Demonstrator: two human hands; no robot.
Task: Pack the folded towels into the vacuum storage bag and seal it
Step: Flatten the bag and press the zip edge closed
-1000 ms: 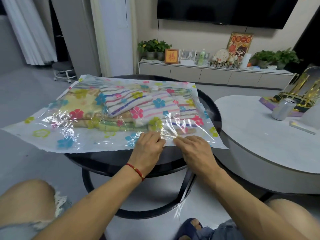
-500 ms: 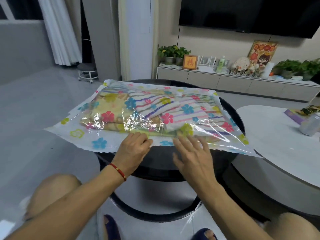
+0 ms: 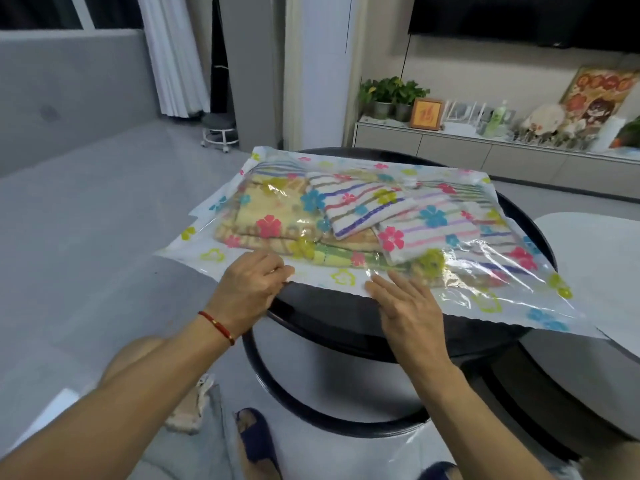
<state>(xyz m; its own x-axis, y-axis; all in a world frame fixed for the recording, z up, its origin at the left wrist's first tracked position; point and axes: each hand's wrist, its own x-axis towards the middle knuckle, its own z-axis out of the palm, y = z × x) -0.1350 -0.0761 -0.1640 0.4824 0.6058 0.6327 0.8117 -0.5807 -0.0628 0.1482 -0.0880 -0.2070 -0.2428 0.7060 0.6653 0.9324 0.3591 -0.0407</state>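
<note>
The round black table (image 3: 349, 313) is mostly buried under the vacuum storage bag (image 3: 460, 299), whose long axis runs left-right, with both ends overhanging the table edges. Folded towels (image 3: 363, 209) sit inside, blurred by glare. Left hand (image 3: 249, 292) pinches the bag's near edge, right hand (image 3: 408, 306) lies flat and open on it
</note>
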